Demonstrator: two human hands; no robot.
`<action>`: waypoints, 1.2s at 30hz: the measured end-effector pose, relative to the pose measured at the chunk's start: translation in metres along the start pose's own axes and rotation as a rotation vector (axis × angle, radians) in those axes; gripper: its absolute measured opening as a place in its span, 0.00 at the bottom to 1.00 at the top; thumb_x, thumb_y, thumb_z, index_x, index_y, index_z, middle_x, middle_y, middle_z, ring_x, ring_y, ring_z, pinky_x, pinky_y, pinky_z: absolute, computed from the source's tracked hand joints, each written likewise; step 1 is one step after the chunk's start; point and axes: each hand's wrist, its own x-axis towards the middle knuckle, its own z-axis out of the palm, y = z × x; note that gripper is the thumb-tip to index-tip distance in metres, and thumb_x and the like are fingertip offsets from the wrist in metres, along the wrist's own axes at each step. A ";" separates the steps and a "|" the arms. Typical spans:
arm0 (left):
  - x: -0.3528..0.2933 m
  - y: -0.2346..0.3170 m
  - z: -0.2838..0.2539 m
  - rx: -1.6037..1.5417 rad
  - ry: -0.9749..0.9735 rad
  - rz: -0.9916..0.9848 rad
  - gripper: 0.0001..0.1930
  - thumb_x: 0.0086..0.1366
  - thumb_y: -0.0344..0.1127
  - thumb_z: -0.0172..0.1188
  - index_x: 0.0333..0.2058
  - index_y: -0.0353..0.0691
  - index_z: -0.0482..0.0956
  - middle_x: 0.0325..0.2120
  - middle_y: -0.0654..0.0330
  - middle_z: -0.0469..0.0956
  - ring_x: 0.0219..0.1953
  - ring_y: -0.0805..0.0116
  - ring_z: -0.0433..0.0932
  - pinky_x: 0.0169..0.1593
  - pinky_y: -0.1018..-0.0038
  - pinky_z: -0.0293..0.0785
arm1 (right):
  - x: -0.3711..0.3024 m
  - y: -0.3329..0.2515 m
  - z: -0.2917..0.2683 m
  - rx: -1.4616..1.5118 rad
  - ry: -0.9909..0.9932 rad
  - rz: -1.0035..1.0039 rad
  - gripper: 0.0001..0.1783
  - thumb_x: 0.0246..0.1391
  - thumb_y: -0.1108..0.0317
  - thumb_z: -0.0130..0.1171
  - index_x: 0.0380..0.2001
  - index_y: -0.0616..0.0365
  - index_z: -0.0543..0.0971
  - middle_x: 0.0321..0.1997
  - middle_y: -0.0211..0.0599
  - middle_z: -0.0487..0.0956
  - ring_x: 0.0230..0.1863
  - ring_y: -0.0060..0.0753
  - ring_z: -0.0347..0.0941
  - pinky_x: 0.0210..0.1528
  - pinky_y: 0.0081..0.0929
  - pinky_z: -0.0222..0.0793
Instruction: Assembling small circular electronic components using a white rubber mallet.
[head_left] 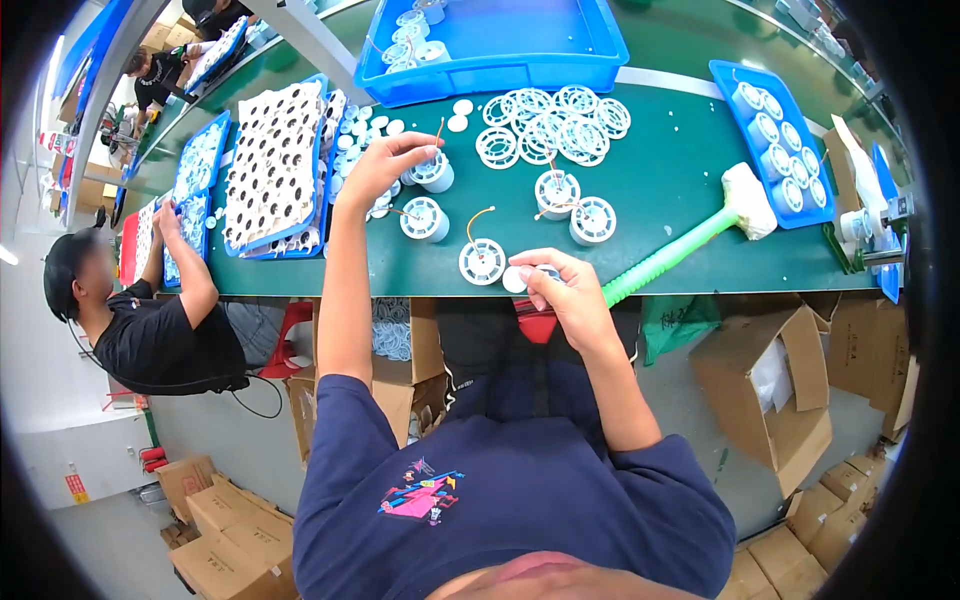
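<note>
My left hand [385, 168] reaches over the table, its thumb and fingertips together at the top of a white cylindrical part [434, 178] with an orange wire. Whether anything small is between those fingertips is hidden. Near the table's front edge, my right hand [562, 298] is closed on small white discs, one of them a plain round disc [515, 280] between thumb and finger. Just left of it stands a wired white cylinder [482, 262] with a slotted top. Similar cylinders stand between and beyond my hands, one [424, 219] nearer the left forearm, another [593, 220] farther right.
White slotted rings [560, 125] lie heaped below a blue bin [490, 75]. A green-handled mallet [670, 252] lies at right, near a blue tray [722, 90] of cylinders. At left, a perforated white sheet [270, 160] covers a tray; a co-worker [150, 320] sits beyond.
</note>
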 end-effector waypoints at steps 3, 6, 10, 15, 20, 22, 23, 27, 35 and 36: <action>0.004 -0.001 0.003 -0.100 -0.011 0.024 0.14 0.69 0.38 0.66 0.46 0.35 0.86 0.43 0.62 0.85 0.46 0.75 0.79 0.54 0.75 0.72 | -0.002 -0.005 0.002 0.003 0.027 0.029 0.10 0.65 0.74 0.61 0.47 0.66 0.83 0.25 0.24 0.74 0.26 0.14 0.65 0.30 0.15 0.61; 0.006 -0.006 0.004 -0.117 0.011 0.015 0.11 0.68 0.37 0.66 0.42 0.35 0.86 0.41 0.63 0.85 0.45 0.76 0.79 0.53 0.75 0.73 | -0.002 -0.002 0.000 0.032 0.038 0.009 0.10 0.65 0.75 0.61 0.47 0.65 0.83 0.25 0.24 0.74 0.26 0.14 0.65 0.30 0.15 0.61; 0.020 -0.018 0.002 -0.162 -0.005 -0.099 0.07 0.66 0.33 0.65 0.37 0.36 0.84 0.39 0.63 0.83 0.44 0.75 0.78 0.52 0.77 0.71 | -0.010 -0.004 -0.002 0.003 0.067 0.013 0.10 0.65 0.75 0.61 0.48 0.65 0.83 0.26 0.25 0.75 0.26 0.14 0.66 0.30 0.15 0.61; 0.043 -0.006 -0.012 0.068 -0.132 -0.261 0.11 0.62 0.42 0.68 0.33 0.41 0.86 0.29 0.72 0.78 0.31 0.79 0.71 0.36 0.78 0.62 | -0.025 -0.012 -0.009 -0.155 0.106 -0.150 0.09 0.66 0.75 0.60 0.47 0.63 0.84 0.35 0.27 0.77 0.27 0.13 0.70 0.29 0.17 0.65; 0.069 0.010 -0.034 0.449 -0.322 -0.420 0.16 0.60 0.47 0.68 0.38 0.40 0.87 0.32 0.67 0.83 0.32 0.77 0.76 0.36 0.77 0.69 | -0.029 -0.037 -0.026 -0.274 0.341 -0.288 0.08 0.66 0.76 0.60 0.46 0.64 0.83 0.37 0.28 0.77 0.27 0.15 0.71 0.29 0.17 0.66; 0.053 0.026 -0.023 0.800 -0.001 -0.315 0.21 0.61 0.50 0.71 0.39 0.36 0.86 0.32 0.63 0.83 0.33 0.74 0.78 0.40 0.74 0.74 | -0.027 -0.039 -0.039 -0.265 0.422 -0.314 0.08 0.67 0.75 0.59 0.46 0.64 0.83 0.37 0.28 0.76 0.28 0.15 0.70 0.29 0.17 0.65; 0.036 0.035 -0.009 0.933 0.272 -0.223 0.23 0.61 0.52 0.71 0.40 0.34 0.85 0.32 0.62 0.83 0.34 0.73 0.79 0.42 0.73 0.75 | -0.027 -0.041 -0.046 -0.266 0.441 -0.316 0.08 0.67 0.75 0.59 0.46 0.64 0.83 0.36 0.27 0.76 0.28 0.15 0.70 0.29 0.17 0.65; -0.060 0.110 0.076 0.203 0.417 0.104 0.16 0.71 0.43 0.63 0.44 0.35 0.83 0.32 0.57 0.84 0.35 0.72 0.81 0.41 0.73 0.75 | -0.025 -0.054 -0.059 -0.309 0.465 -0.337 0.09 0.67 0.74 0.59 0.46 0.65 0.82 0.37 0.28 0.75 0.29 0.15 0.70 0.30 0.18 0.65; -0.084 0.076 0.239 -0.665 0.183 -0.335 0.28 0.78 0.51 0.54 0.60 0.29 0.72 0.41 0.54 0.80 0.30 0.71 0.81 0.30 0.77 0.79 | 0.019 -0.066 -0.065 -0.768 0.362 -0.368 0.08 0.62 0.75 0.62 0.42 0.61 0.86 0.41 0.37 0.80 0.33 0.28 0.76 0.34 0.26 0.70; -0.077 0.075 0.240 -0.679 0.205 -0.319 0.30 0.77 0.53 0.54 0.59 0.28 0.73 0.39 0.53 0.81 0.28 0.71 0.81 0.28 0.76 0.78 | 0.021 -0.069 -0.063 -0.789 0.346 -0.355 0.08 0.62 0.75 0.62 0.42 0.61 0.86 0.41 0.37 0.80 0.33 0.28 0.76 0.34 0.26 0.70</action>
